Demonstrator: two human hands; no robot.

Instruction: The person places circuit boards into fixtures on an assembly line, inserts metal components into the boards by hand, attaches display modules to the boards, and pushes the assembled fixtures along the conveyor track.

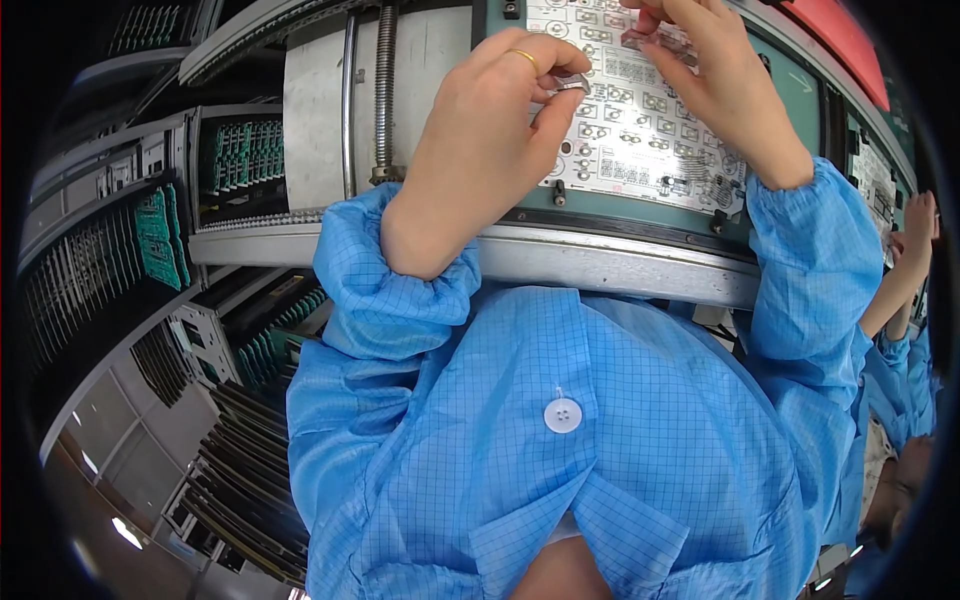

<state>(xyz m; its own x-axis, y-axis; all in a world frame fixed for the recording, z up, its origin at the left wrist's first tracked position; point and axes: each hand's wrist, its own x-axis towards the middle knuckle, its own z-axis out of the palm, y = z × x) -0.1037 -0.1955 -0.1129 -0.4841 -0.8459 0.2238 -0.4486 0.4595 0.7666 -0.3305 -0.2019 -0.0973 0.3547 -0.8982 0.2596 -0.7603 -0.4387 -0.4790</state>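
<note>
A white printed circuit board (pixel 633 163), dense with printed outlines, holes and small parts, lies flat on a green fixture plate (pixel 790 88). Above its left part, my left hand (pixel 480 135) pinches a small silvery component (pixel 573 85) between thumb and fingers. A ring sits on one of its fingers. My right hand (pixel 725 85) is over the far right part of the board, its thumb and fingers curled together. Small reddish, shiny bits show by those fingertips; whether they are held or lie on the board I cannot tell.
A metal rail (pixel 620 262) runs along the near side of the fixture. Left of it are a threaded rod (pixel 385 95) and racks with several green circuit boards (pixel 160 235). A red panel (pixel 845 40) is at the far right. Another person's arm (pixel 905 265) reaches in at the right.
</note>
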